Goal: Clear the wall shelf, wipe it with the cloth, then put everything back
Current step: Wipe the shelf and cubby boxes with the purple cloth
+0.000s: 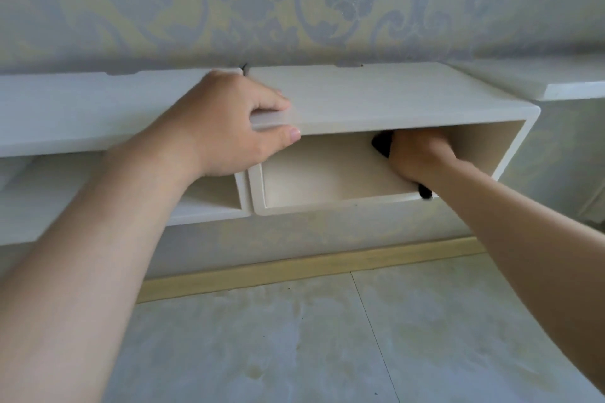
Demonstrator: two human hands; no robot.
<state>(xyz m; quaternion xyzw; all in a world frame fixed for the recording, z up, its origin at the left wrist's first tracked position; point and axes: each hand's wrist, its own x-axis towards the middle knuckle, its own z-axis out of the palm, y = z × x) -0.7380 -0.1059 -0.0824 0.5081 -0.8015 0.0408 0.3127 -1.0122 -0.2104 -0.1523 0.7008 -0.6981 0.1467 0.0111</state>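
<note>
A white box-shaped wall shelf [409, 98] hangs on the patterned wall, its open cubby facing me. My left hand [229, 127] grips the front edge of its top panel near the left corner, fingers on top and thumb underneath. Inside the cubby, my right hand [419, 154] holds a black cloth [381, 142] against the interior. Only dark bits of the cloth show, above and below the hand. Nothing else is visible inside the cubby.
A second white shelf unit [82, 114] adjoins on the left, and another white ledge [556, 82] sits at the right. Below run a wooden skirting board [294, 268] and a pale tiled floor [327, 337].
</note>
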